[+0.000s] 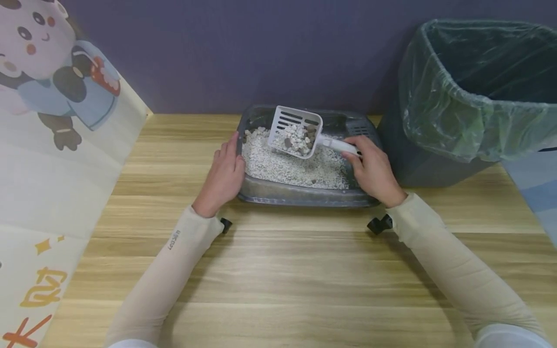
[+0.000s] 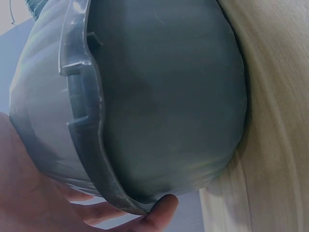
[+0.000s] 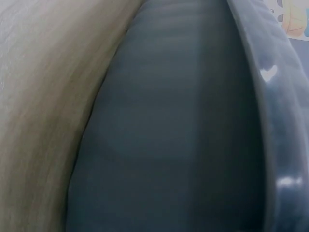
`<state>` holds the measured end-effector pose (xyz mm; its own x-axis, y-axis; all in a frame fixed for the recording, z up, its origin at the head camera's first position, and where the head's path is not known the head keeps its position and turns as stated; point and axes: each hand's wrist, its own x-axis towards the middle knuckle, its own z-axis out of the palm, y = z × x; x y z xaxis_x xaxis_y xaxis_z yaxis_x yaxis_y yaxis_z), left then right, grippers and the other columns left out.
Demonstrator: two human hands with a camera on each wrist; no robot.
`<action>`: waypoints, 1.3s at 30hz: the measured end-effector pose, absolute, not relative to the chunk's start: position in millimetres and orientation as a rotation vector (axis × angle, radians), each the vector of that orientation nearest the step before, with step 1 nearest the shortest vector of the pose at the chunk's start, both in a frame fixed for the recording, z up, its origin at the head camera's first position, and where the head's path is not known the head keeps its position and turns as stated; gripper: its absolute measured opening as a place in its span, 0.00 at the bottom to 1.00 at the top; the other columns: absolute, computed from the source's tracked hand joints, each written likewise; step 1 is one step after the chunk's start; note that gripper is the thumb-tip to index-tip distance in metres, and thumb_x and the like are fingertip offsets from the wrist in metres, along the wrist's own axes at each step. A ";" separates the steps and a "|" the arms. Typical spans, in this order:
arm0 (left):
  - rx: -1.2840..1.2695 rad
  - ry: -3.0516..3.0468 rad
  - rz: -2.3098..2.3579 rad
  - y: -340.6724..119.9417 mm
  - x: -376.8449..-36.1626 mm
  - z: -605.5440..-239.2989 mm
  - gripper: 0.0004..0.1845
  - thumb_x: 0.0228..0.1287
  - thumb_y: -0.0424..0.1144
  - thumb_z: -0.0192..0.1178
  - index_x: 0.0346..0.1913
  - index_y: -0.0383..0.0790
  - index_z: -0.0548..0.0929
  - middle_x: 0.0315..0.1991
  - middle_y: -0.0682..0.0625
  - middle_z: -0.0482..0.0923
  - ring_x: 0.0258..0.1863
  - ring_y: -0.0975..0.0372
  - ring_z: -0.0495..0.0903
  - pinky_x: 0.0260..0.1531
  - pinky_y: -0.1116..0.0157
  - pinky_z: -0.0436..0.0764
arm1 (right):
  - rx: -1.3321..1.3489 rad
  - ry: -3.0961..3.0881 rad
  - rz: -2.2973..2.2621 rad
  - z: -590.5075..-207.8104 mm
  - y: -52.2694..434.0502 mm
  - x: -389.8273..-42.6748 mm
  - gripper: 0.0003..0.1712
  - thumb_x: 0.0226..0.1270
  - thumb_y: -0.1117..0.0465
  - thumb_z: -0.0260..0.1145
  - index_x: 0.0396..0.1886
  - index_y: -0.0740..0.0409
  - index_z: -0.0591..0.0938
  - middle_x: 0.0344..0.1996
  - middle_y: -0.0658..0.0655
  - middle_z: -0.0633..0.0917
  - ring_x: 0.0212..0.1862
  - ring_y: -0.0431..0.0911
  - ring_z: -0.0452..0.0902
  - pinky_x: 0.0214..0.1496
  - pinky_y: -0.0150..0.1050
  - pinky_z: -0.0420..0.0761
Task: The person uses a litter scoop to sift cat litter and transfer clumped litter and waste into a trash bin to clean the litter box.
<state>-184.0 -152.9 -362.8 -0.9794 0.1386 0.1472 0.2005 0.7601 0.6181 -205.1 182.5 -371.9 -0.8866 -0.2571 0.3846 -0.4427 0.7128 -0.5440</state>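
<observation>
A grey litter box [image 1: 304, 197] stands on the wooden table by the back wall, spread with pale granular litter [image 1: 289, 166]. At its left side, my left hand [image 1: 223, 175] grips the rim, a fingertip [image 2: 165, 207] curling over the edge in the left wrist view. My right hand [image 1: 372, 166] holds a white slotted litter scoop [image 1: 321, 140] by its handle over the box. Pale litter and darker brownish lumps [image 1: 311, 133] lie in the scoop's front part. Only the box's outer wall [image 3: 159, 121] and table show in the right wrist view; the right hand is out of it.
To the right, close beside the box, stands a tall grey bin [image 1: 428, 171] lined with a translucent greenish bag [image 1: 474, 116]. A dark purple wall [image 1: 243, 53] rises behind the table [image 1: 278, 270]. Cartoon-printed panels [image 1: 56, 193] border the left side.
</observation>
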 end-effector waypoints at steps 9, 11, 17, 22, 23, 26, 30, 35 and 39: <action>-0.290 -2.847 -1.011 -153.9 -185.7 -363.2 0.31 0.73 0.43 0.34 0.75 0.41 0.44 0.70 0.36 0.53 0.65 0.44 0.56 0.64 0.48 0.58 | 0.623 -2.745 0.957 -367.7 182.3 -202.9 0.23 0.73 0.51 0.51 0.59 0.61 0.73 0.24 0.55 0.73 0.18 0.46 0.63 0.19 0.41 0.65; -0.291 -2.847 -1.011 -153.9 -185.8 -363.1 0.31 0.73 0.42 0.34 0.75 0.41 0.43 0.69 0.36 0.54 0.65 0.44 0.56 0.63 0.48 0.58 | 0.655 -2.754 0.969 -367.5 182.6 -202.8 0.23 0.74 0.50 0.50 0.58 0.60 0.74 0.21 0.54 0.71 0.16 0.46 0.62 0.19 0.41 0.64; -0.281 -2.855 -1.012 -153.6 -184.1 -363.3 0.31 0.73 0.42 0.35 0.75 0.42 0.43 0.70 0.37 0.53 0.65 0.45 0.56 0.63 0.48 0.58 | 0.719 -2.748 0.993 -368.2 183.7 -202.0 0.24 0.75 0.49 0.47 0.55 0.60 0.77 0.16 0.53 0.68 0.17 0.47 0.60 0.27 0.43 0.66; -0.283 -2.856 -1.009 -153.1 -183.7 -363.6 0.31 0.73 0.42 0.35 0.75 0.42 0.43 0.70 0.37 0.53 0.65 0.45 0.57 0.63 0.48 0.59 | 0.723 -2.736 1.001 -368.9 184.5 -201.2 0.24 0.75 0.49 0.48 0.56 0.61 0.77 0.17 0.53 0.69 0.16 0.47 0.60 0.27 0.43 0.66; -0.283 -2.855 -1.008 -153.0 -183.8 -363.6 0.31 0.73 0.42 0.35 0.75 0.42 0.43 0.70 0.37 0.54 0.64 0.45 0.57 0.63 0.48 0.59 | 0.720 -2.732 1.000 -369.0 184.6 -201.1 0.23 0.75 0.50 0.48 0.56 0.60 0.77 0.19 0.53 0.70 0.17 0.47 0.61 0.26 0.43 0.66; -0.284 -2.855 -1.006 -152.7 -184.3 -363.7 0.31 0.73 0.41 0.35 0.75 0.42 0.43 0.69 0.37 0.54 0.64 0.45 0.57 0.63 0.48 0.59 | 0.714 -2.713 0.993 -369.6 184.6 -201.0 0.22 0.74 0.51 0.51 0.57 0.59 0.75 0.28 0.54 0.74 0.21 0.46 0.64 0.25 0.42 0.66; -0.283 -2.855 -1.007 -152.3 -184.5 -363.2 0.31 0.73 0.41 0.36 0.75 0.42 0.43 0.69 0.37 0.54 0.64 0.45 0.57 0.63 0.48 0.60 | 0.700 -2.668 0.972 -370.1 184.4 -201.3 0.21 0.72 0.54 0.53 0.58 0.60 0.74 0.36 0.55 0.75 0.26 0.46 0.65 0.28 0.42 0.66; -0.284 -2.853 -1.008 -152.1 -184.1 -362.4 0.31 0.73 0.41 0.35 0.75 0.41 0.43 0.70 0.37 0.53 0.64 0.45 0.57 0.63 0.48 0.59 | 0.669 -2.644 0.956 -370.5 184.3 -201.3 0.21 0.72 0.54 0.54 0.58 0.60 0.74 0.35 0.55 0.75 0.24 0.46 0.63 0.26 0.42 0.65; -0.283 -2.861 -1.003 -152.4 -183.6 -362.1 0.31 0.73 0.42 0.34 0.75 0.42 0.43 0.70 0.37 0.52 0.65 0.45 0.56 0.63 0.48 0.59 | 0.655 -2.636 0.973 -370.7 184.0 -201.0 0.21 0.71 0.55 0.55 0.58 0.60 0.75 0.34 0.55 0.74 0.25 0.46 0.63 0.27 0.42 0.64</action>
